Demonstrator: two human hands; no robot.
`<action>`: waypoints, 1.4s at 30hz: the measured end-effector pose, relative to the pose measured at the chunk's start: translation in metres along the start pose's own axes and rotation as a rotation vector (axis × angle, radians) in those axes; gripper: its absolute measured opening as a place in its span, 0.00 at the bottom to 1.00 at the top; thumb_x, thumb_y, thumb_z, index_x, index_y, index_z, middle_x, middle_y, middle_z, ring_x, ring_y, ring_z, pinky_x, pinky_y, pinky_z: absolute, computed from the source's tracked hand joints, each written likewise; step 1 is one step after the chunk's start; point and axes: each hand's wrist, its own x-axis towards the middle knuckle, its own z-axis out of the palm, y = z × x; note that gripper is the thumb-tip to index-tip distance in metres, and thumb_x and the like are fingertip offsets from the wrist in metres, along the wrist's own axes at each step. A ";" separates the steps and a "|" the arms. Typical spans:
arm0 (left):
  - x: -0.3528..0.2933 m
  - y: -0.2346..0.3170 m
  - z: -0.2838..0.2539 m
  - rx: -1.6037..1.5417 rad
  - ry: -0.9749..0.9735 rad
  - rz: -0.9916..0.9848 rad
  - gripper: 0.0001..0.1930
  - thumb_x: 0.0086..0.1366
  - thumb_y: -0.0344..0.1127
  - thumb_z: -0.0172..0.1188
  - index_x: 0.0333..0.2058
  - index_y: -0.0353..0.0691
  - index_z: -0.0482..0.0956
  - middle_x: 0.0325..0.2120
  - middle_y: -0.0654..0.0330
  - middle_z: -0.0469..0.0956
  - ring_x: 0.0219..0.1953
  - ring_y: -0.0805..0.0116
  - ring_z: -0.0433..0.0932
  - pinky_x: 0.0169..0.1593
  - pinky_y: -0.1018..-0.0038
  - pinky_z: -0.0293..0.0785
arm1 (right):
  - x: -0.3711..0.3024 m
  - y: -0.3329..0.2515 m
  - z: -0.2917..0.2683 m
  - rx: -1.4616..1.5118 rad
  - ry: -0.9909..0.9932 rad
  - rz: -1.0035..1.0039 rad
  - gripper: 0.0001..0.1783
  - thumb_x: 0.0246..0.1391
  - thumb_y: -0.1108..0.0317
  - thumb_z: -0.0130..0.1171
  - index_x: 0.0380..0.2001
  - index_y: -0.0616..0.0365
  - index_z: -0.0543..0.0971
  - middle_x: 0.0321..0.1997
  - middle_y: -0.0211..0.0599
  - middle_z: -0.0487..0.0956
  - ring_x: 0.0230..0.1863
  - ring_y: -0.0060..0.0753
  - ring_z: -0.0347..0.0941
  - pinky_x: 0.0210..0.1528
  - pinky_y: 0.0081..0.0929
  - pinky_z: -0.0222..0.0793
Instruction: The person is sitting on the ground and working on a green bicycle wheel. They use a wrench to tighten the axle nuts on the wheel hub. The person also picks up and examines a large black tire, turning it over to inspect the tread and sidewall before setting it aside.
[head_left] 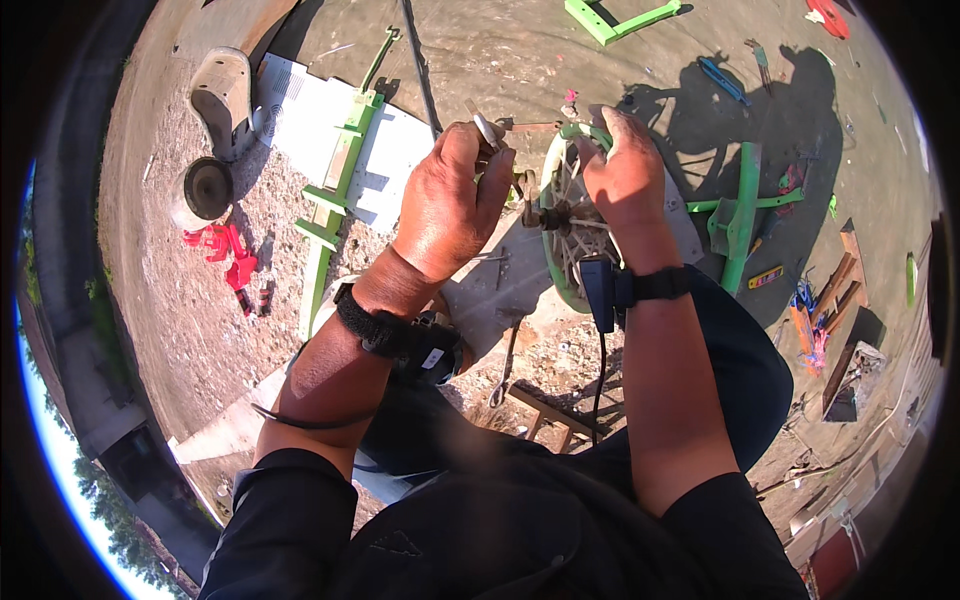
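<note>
Wheel rim gripped by right hand, left hand hiding tool

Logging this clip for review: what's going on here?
A person works outdoors over dusty ground. The right hand grips the rim of a green spoked wheel held upright, while the left hand holds a metal wrench near the wheel's hub. Both wrists wear black straps. A green metal frame lies on white sheets to the left, and a red tool lies in the dirt.
</note>
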 end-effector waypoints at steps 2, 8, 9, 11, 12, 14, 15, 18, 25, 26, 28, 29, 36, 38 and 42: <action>-0.005 0.011 -0.022 -0.117 0.081 -0.173 0.07 0.66 0.31 0.59 0.39 0.33 0.73 0.27 0.50 0.79 0.28 0.56 0.80 0.34 0.67 0.75 | -0.004 0.033 -0.007 -0.096 0.002 0.042 0.27 0.47 0.61 0.67 0.51 0.57 0.77 0.48 0.47 0.79 0.51 0.49 0.75 0.53 0.39 0.71; -0.038 -0.028 -0.063 -0.426 0.308 -0.478 0.12 0.75 0.37 0.48 0.43 0.32 0.73 0.35 0.55 0.80 0.36 0.69 0.82 0.41 0.74 0.79 | -0.035 0.066 0.000 0.114 -0.255 0.229 0.26 0.47 0.61 0.66 0.49 0.63 0.76 0.36 0.53 0.81 0.40 0.53 0.79 0.43 0.40 0.73; -0.040 -0.038 -0.064 -0.491 0.374 -0.509 0.12 0.75 0.36 0.47 0.43 0.32 0.73 0.35 0.55 0.80 0.36 0.67 0.82 0.41 0.74 0.79 | -0.033 0.067 -0.002 0.139 -0.276 0.210 0.25 0.48 0.62 0.65 0.48 0.65 0.76 0.32 0.54 0.80 0.37 0.53 0.79 0.41 0.38 0.74; -0.036 -0.030 -0.071 -0.731 0.443 -0.627 0.12 0.73 0.35 0.48 0.43 0.31 0.74 0.32 0.55 0.79 0.35 0.63 0.82 0.40 0.71 0.80 | -0.035 0.063 -0.006 0.173 -0.312 0.353 0.22 0.49 0.67 0.63 0.46 0.66 0.78 0.30 0.44 0.82 0.33 0.38 0.78 0.39 0.32 0.72; -0.033 -0.031 -0.073 -0.771 0.472 -0.675 0.12 0.72 0.35 0.48 0.43 0.31 0.74 0.32 0.55 0.79 0.35 0.62 0.82 0.40 0.70 0.80 | -0.037 0.065 -0.007 0.190 -0.299 0.381 0.21 0.49 0.67 0.63 0.47 0.66 0.77 0.31 0.41 0.82 0.32 0.34 0.77 0.38 0.31 0.72; -0.034 -0.035 -0.082 -0.842 0.513 -0.741 0.13 0.71 0.35 0.49 0.44 0.29 0.73 0.30 0.56 0.77 0.33 0.62 0.81 0.39 0.68 0.80 | -0.042 0.053 -0.013 0.146 -0.299 0.394 0.22 0.50 0.69 0.62 0.49 0.65 0.77 0.33 0.35 0.82 0.34 0.26 0.76 0.38 0.28 0.72; -0.035 -0.038 -0.087 -0.860 0.529 -0.739 0.12 0.71 0.35 0.49 0.43 0.30 0.73 0.29 0.57 0.77 0.32 0.63 0.80 0.39 0.68 0.80 | -0.043 0.046 -0.014 0.195 -0.317 0.351 0.22 0.50 0.70 0.62 0.50 0.65 0.77 0.33 0.35 0.82 0.34 0.26 0.76 0.39 0.28 0.72; -0.034 -0.036 -0.096 -0.937 0.587 -0.757 0.10 0.71 0.34 0.49 0.41 0.32 0.74 0.26 0.59 0.74 0.27 0.66 0.77 0.35 0.69 0.78 | -0.038 0.009 -0.023 0.269 -0.414 0.253 0.24 0.51 0.71 0.62 0.53 0.64 0.75 0.35 0.36 0.82 0.35 0.25 0.75 0.42 0.26 0.71; -0.037 -0.041 -0.112 -0.987 0.603 -0.774 0.11 0.70 0.33 0.49 0.43 0.30 0.75 0.26 0.60 0.73 0.24 0.70 0.71 0.30 0.71 0.73 | -0.014 -0.055 -0.050 -0.029 -0.635 -0.249 0.26 0.48 0.70 0.63 0.53 0.60 0.76 0.50 0.51 0.80 0.52 0.52 0.76 0.55 0.37 0.71; -0.037 -0.043 -0.113 -0.993 0.601 -0.760 0.11 0.70 0.33 0.50 0.42 0.31 0.75 0.26 0.60 0.73 0.24 0.70 0.71 0.30 0.71 0.73 | -0.010 -0.059 -0.054 -0.012 -0.649 -0.280 0.25 0.47 0.71 0.63 0.52 0.60 0.76 0.50 0.50 0.79 0.52 0.52 0.76 0.55 0.38 0.71; -0.038 -0.046 -0.115 -1.003 0.594 -0.761 0.11 0.70 0.34 0.50 0.41 0.32 0.76 0.26 0.60 0.73 0.24 0.70 0.72 0.31 0.71 0.74 | 0.000 -0.067 -0.064 0.022 -0.676 -0.338 0.24 0.45 0.74 0.62 0.49 0.60 0.77 0.49 0.49 0.79 0.52 0.53 0.74 0.56 0.39 0.70; -0.036 -0.044 -0.115 -0.997 0.592 -0.766 0.11 0.70 0.34 0.50 0.41 0.32 0.76 0.26 0.60 0.73 0.25 0.70 0.72 0.31 0.70 0.75 | 0.002 -0.064 -0.065 -0.016 -0.638 -0.416 0.23 0.44 0.75 0.62 0.48 0.60 0.77 0.48 0.48 0.79 0.52 0.54 0.73 0.56 0.40 0.69; -0.036 -0.046 -0.113 -0.935 0.523 -0.773 0.09 0.69 0.35 0.55 0.38 0.33 0.76 0.24 0.63 0.73 0.24 0.71 0.73 0.30 0.73 0.74 | 0.023 -0.072 -0.073 -0.082 -0.612 -0.659 0.22 0.36 0.86 0.54 0.39 0.61 0.78 0.42 0.43 0.75 0.47 0.52 0.70 0.55 0.39 0.66; -0.038 -0.052 -0.109 -0.902 0.477 -0.759 0.09 0.68 0.35 0.56 0.36 0.35 0.76 0.23 0.63 0.73 0.23 0.73 0.72 0.29 0.75 0.72 | 0.029 -0.079 -0.079 -0.085 -0.661 -0.667 0.22 0.35 0.87 0.53 0.38 0.61 0.77 0.42 0.43 0.75 0.48 0.53 0.69 0.55 0.39 0.66; -0.031 -0.070 -0.096 -0.779 0.421 -0.802 0.10 0.66 0.38 0.62 0.34 0.36 0.76 0.22 0.66 0.72 0.21 0.77 0.68 0.26 0.78 0.65 | 0.034 -0.098 -0.088 -0.097 -0.683 -0.752 0.23 0.32 0.89 0.50 0.36 0.62 0.77 0.42 0.46 0.74 0.52 0.54 0.68 0.55 0.40 0.65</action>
